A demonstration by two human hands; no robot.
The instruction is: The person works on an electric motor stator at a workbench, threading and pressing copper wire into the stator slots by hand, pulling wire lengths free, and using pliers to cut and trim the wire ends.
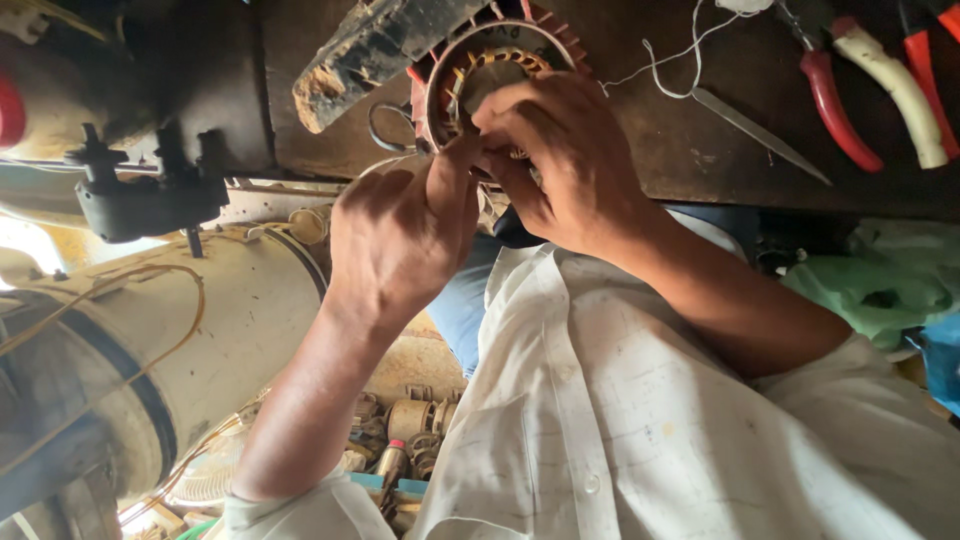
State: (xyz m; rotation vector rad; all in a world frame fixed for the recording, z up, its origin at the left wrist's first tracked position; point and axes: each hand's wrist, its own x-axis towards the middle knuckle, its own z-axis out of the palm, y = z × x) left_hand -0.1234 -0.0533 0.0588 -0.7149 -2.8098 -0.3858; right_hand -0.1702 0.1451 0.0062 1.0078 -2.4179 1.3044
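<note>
My left hand (400,235) came up from below, thumb and fingers pinched narrow right at the stator's (497,70) lower rim. My right hand (560,160) lay over the stator's front, fingers curled into its bore; whether they gripped a wire, I couldn't tell. The stator sat at the near edge of the bench (720,150), a wood block (370,50) leaning on it. Farther right along the bench lay pliers (835,105) and a blade (760,133), well apart from my hands.
</note>
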